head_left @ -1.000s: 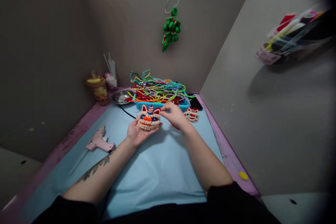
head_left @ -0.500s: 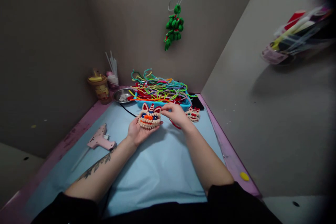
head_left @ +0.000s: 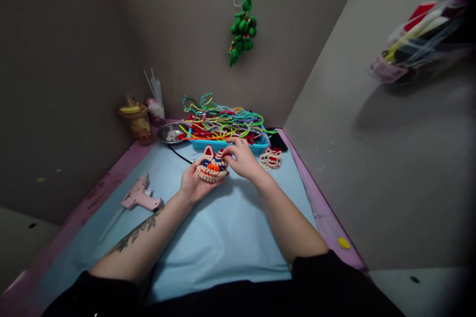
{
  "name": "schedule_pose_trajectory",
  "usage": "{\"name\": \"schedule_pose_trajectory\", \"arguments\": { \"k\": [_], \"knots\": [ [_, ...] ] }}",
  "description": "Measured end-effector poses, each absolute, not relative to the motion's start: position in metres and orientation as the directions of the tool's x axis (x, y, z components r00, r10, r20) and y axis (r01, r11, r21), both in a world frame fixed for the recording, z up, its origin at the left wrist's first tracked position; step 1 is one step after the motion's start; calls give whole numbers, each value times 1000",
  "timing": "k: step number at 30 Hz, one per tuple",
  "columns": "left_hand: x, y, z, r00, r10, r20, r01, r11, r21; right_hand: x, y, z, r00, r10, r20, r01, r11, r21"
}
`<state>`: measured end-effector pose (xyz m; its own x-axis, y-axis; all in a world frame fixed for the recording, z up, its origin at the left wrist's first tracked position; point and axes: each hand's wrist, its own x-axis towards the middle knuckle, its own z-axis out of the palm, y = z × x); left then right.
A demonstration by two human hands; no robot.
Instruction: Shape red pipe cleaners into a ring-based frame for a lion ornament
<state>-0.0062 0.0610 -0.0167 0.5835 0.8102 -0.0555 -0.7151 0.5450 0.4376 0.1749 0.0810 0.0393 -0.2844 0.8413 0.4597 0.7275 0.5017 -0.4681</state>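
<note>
Okay, the lion head (head_left: 211, 168) now faces further right, short of the counter's (head_left: 323, 203) back edge. Left hand (head_left: 190, 187) cups it; right hand (head_left: 243, 159) is by its horn (head_left: 218, 157), pinch unclear. Probably better side access.

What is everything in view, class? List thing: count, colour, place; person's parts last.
Table: one, purple, lower half
Cloth: one, light blue, on table
Tray: one, blue, back
Fuzzy strips: many, multicoloured, in tray
Metal bowl: one, silver, left of tray
Lidded cup: one, brown, back left
Sticks: several, white, beside cup
Flat object: one, black, right of tray
Cable: one, black, on cloth
Ornament: one, green, hanging at top
Blurred container: one, multicoloured, upper right
Small piece: one, yellow, right edge
Glue gun: one, pink, left side
Second head: one, cream, right side
Animal head: one, cream, centre
Left grip: one, bare, under animal head
Right grip: one, bare, at animal head
Arms: two, black-sleeved, bottom
</note>
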Motion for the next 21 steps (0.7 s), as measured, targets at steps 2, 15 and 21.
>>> {"name": "schedule_pose_trajectory", "arguments": {
  "k": [2, 15, 21],
  "knots": [
    [-6, 61, -18, 572, 818, -58, -719, 534, 444, 174, 83, 36, -292, 837, 463, 725, 509, -463],
    [-14, 67, -20, 620, 785, 0, -732, 578, 360, 194, 85, 52, -167, 891, 422, 558, 438, -705],
    [-17, 68, -26, 657, 753, 45, -719, 607, 338, 180, 87, 42, -236, 893, 384, 544, 449, -709]
  ]
}}
